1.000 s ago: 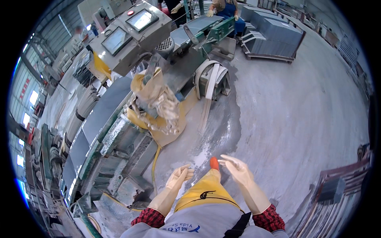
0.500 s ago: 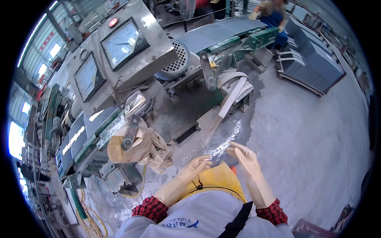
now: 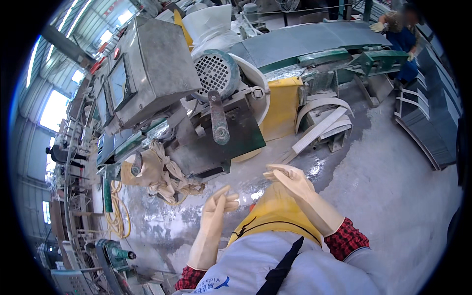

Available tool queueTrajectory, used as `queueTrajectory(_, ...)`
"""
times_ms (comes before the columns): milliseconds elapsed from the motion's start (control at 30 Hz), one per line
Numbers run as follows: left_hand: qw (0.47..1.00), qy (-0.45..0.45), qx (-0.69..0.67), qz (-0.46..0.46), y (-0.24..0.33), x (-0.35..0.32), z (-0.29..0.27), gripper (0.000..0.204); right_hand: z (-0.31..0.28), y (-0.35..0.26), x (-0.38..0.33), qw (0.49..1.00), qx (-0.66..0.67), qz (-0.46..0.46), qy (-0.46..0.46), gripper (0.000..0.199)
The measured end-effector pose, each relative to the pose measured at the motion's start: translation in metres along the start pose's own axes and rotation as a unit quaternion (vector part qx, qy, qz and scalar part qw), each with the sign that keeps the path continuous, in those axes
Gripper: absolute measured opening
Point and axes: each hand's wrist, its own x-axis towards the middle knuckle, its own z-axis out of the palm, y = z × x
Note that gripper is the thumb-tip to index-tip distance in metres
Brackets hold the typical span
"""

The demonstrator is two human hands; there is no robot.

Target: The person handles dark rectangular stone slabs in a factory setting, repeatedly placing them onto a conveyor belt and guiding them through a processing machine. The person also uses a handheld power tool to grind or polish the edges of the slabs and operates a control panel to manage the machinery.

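Observation:
Both my hands wear long cream rubber gloves over red plaid sleeves. My left hand (image 3: 220,202) hangs in front of me with its fingers loosely curled and nothing in it. My right hand (image 3: 289,180) is raised slightly higher, fingers bent and apart, also holding nothing. Between them shows my yellow apron (image 3: 278,214). The hands are a short gap apart and touch nothing. Just ahead of them stands a grey machine (image 3: 216,125) with a round grilled motor housing (image 3: 216,73) and a lever handle (image 3: 218,118).
A metal control box with screens (image 3: 147,73) tops the machine. Dirty cloth (image 3: 157,172) is bundled at its left, yellow hose (image 3: 117,216) coils below. A conveyor (image 3: 319,44) runs back right, where another person in blue (image 3: 403,39) works. The concrete floor (image 3: 383,187) is wet.
My view has swung closer to the machine, which now fills the upper frame. Both gloved hands stay raised in front of me, the right one lifting a little higher.

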Motion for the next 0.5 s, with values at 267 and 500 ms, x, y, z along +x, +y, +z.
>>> queueTrajectory(267, 0.934, 0.036, 0.071, 0.349, 0.182, 0.029, 0.058, 0.051, -0.03, 0.001, 0.006, 0.999, -0.024, 0.014, -0.029, 0.039)
queueTrajectory(500, 0.983, -0.054, -0.025, 0.171, 0.244, 0.08, 0.102, 0.049, -0.046, 0.016, -0.034, 0.999, 0.028, 0.014, 0.008, 0.039)
